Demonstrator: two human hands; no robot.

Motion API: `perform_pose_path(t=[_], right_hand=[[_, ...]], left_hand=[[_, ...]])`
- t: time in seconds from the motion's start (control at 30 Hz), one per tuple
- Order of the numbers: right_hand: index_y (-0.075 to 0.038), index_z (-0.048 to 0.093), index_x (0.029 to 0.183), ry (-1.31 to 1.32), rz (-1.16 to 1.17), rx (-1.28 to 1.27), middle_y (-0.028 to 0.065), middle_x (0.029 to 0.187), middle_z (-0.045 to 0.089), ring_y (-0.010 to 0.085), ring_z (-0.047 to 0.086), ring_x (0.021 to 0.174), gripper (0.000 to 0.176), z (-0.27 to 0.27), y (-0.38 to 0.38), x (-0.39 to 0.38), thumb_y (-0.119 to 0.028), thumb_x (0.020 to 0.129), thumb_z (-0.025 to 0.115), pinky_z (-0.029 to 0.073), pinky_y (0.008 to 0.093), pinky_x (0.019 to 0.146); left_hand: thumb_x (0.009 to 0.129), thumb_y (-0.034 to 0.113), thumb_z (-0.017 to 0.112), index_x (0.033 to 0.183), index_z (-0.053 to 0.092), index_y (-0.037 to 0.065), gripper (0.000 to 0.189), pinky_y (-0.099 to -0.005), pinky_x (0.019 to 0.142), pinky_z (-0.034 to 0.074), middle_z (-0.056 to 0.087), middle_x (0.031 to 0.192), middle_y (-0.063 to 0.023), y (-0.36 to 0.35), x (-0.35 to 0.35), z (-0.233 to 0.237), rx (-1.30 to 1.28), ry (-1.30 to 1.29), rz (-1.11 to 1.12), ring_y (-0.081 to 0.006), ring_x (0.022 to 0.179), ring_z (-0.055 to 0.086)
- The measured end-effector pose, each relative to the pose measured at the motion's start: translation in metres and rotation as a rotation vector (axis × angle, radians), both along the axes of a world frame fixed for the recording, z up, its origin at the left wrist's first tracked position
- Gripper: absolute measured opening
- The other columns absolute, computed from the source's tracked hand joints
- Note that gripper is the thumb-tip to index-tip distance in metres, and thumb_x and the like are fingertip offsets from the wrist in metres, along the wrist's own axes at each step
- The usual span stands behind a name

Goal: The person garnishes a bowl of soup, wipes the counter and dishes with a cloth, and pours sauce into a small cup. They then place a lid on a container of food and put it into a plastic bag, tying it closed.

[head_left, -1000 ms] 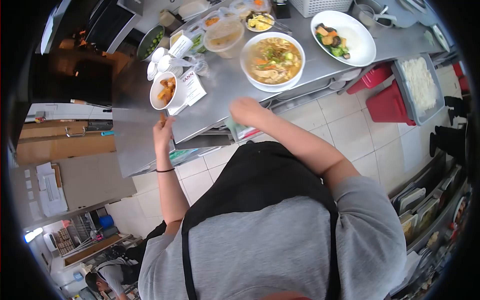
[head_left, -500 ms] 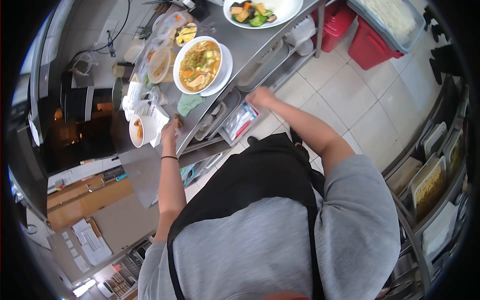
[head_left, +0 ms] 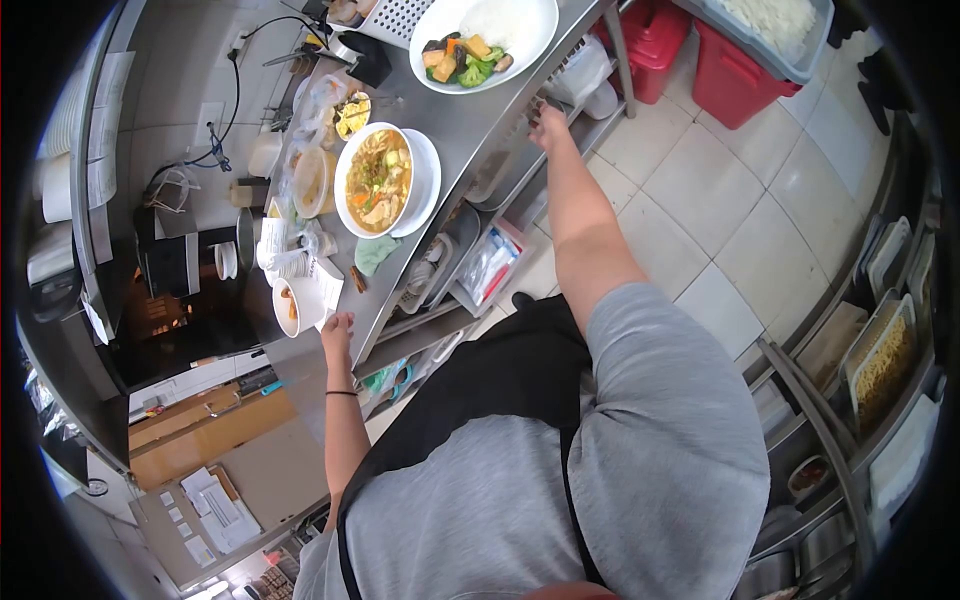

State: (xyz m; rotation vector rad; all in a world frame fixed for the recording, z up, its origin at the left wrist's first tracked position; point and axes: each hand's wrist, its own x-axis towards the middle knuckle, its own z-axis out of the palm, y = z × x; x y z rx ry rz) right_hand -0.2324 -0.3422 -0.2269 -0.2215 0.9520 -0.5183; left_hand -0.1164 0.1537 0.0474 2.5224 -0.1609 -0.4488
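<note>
My left hand [head_left: 338, 327] is at the counter's edge with its fingers curled, right beside a white printed paper [head_left: 328, 288]. I cannot make out what, if anything, is in it. That paper lies against a white bowl [head_left: 289, 306] with orange-brown food inside. A small brown piece [head_left: 358, 280] rests on the steel counter [head_left: 455, 100] just past this hand. Stretched out to the far right, my right hand [head_left: 548, 126] has its fingers apart beside the counter's long edge, above the lower shelf. Nothing shows in its grip.
A bowl of soup [head_left: 378, 180] stands partly over a white plate [head_left: 423, 185], near a green cloth [head_left: 374, 255]. Farther along is a plate of rice and vegetables [head_left: 482, 45]. Containers and plastic bags [head_left: 492, 265] fill the lower shelf. Red bins [head_left: 735, 80] stand on the tiled floor.
My right hand has moved farther along the counter and its arm is straighter. My left hand has drawn back from the brown piece to the counter's edge. The view has shifted.
</note>
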Motion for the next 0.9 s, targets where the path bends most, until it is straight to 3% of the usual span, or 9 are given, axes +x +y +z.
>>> perform_pose_path(t=[0.07, 0.2, 0.33, 0.43, 0.5, 0.57, 0.7, 0.77, 0.9], right_hand=[[-0.017, 0.052, 0.102, -0.048, -0.053, -0.005, -0.0002, 0.097, 0.049, 0.0192, 0.044, 0.087, 0.022, -0.012, 0.0, 0.011, -0.025, 0.089, 0.037, 0.033, 0.0457, 0.08], [-0.016, 0.054, 0.089, -0.077, -0.141, -0.136, -0.0028, 0.081, 0.054, 0.0144, 0.049, 0.08, 0.015, 0.026, 0.006, -0.011, -0.028, 0.086, 0.046, 0.035, 0.0393, 0.072], [-0.004, 0.054, 0.063, 0.174, -0.308, -0.114, 0.0047, 0.058, 0.054, 0.0131, 0.051, 0.049, 0.022, 0.018, 0.001, -0.031, -0.018, 0.074, 0.066, 0.038, 0.0229, 0.041], [0.0, 0.056, 0.074, 0.284, -0.181, -0.203, 0.007, 0.065, 0.058, 0.0129, 0.054, 0.053, 0.02, 0.008, -0.003, -0.068, -0.019, 0.077, 0.064, 0.045, 0.0229, 0.045], [0.001, 0.056, 0.078, 0.229, -0.065, -0.341, 0.0083, 0.068, 0.058, 0.0124, 0.055, 0.055, 0.021, 0.052, 0.012, -0.094, -0.019, 0.079, 0.062, 0.048, 0.023, 0.048], [0.002, 0.056, 0.078, 0.231, 0.009, -0.473, 0.0089, 0.067, 0.058, 0.0128, 0.056, 0.055, 0.021, 0.108, 0.034, -0.098, -0.019, 0.079, 0.062, 0.048, 0.0231, 0.048], [0.004, 0.057, 0.079, 0.163, 0.114, -0.785, 0.0111, 0.065, 0.058, 0.0143, 0.057, 0.052, 0.021, 0.174, 0.074, -0.053, -0.017, 0.079, 0.061, 0.049, 0.0237, 0.047], [0.005, 0.057, 0.078, 0.21, 0.131, -0.841, 0.0106, 0.062, 0.059, 0.0137, 0.057, 0.049, 0.02, 0.181, 0.082, -0.022, -0.015, 0.079, 0.062, 0.048, 0.0234, 0.046], [0.004, 0.062, 0.079, 0.556, 0.32, -1.034, 0.0096, 0.06, 0.062, 0.0127, 0.059, 0.052, 0.022, 0.203, 0.107, 0.021, -0.018, 0.077, 0.062, 0.047, 0.0231, 0.048]], left_hand=[[0.083, 0.027, 0.054, 0.083, 0.062, 0.003, 0.025, -0.0256, 0.064, 0.042, 0.06, 0.076, -0.002, 0.005, 0.002, 0.0, -0.017, 0.075, 0.082, -0.0112, 0.071, 0.054], [0.082, 0.027, 0.056, 0.085, 0.062, 0.004, 0.024, -0.0248, 0.062, 0.043, 0.059, 0.077, -0.0022, 0.004, -0.008, 0.004, 0.004, 0.045, 0.067, -0.0101, 0.071, 0.054], [0.079, 0.027, 0.059, 0.087, 0.062, 0.004, 0.024, -0.0239, 0.063, 0.043, 0.059, 0.077, -0.0018, -0.018, -0.011, 0.006, -0.074, 0.058, -0.016, -0.0091, 0.072, 0.055], [0.079, 0.027, 0.059, 0.089, 0.063, 0.004, 0.026, -0.0232, 0.064, 0.043, 0.059, 0.076, -0.001, -0.03, -0.005, -0.003, -0.146, 0.056, -0.014, -0.0092, 0.071, 0.054], [0.083, 0.028, 0.056, 0.101, 0.059, 0.002, 0.032, -0.0265, 0.073, 0.043, 0.06, 0.094, -0.0038, -0.041, 0.0, -0.006, -0.243, 0.141, -0.047, -0.0122, 0.085, 0.054], [0.084, 0.029, 0.054, 0.103, 0.057, 0.0, 0.035, -0.0268, 0.076, 0.043, 0.059, 0.097, -0.006, -0.054, 0.009, -0.008, -0.297, 0.153, -0.056, -0.0135, 0.088, 0.054], [0.085, 0.032, 0.052, 0.111, 0.052, -0.003, 0.043, -0.0285, 0.087, 0.039, 0.056, 0.108, -0.0121, -0.083, 0.028, -0.009, -0.473, 0.186, -0.105, -0.0183, 0.101, 0.052], [0.084, 0.032, 0.053, 0.109, 0.054, -0.002, 0.042, -0.0272, 0.085, 0.04, 0.058, 0.104, -0.0101, -0.094, 0.046, -0.022, -0.565, 0.178, -0.11, -0.016, 0.096, 0.053], [0.086, 0.034, 0.05, 0.111, 0.054, 0.0, 0.042, -0.0291, 0.088, 0.037, 0.056, 0.108, -0.0093, -0.118, 0.057, -0.02, -0.579, 0.193, -0.103, -0.0166, 0.1, 0.051]])
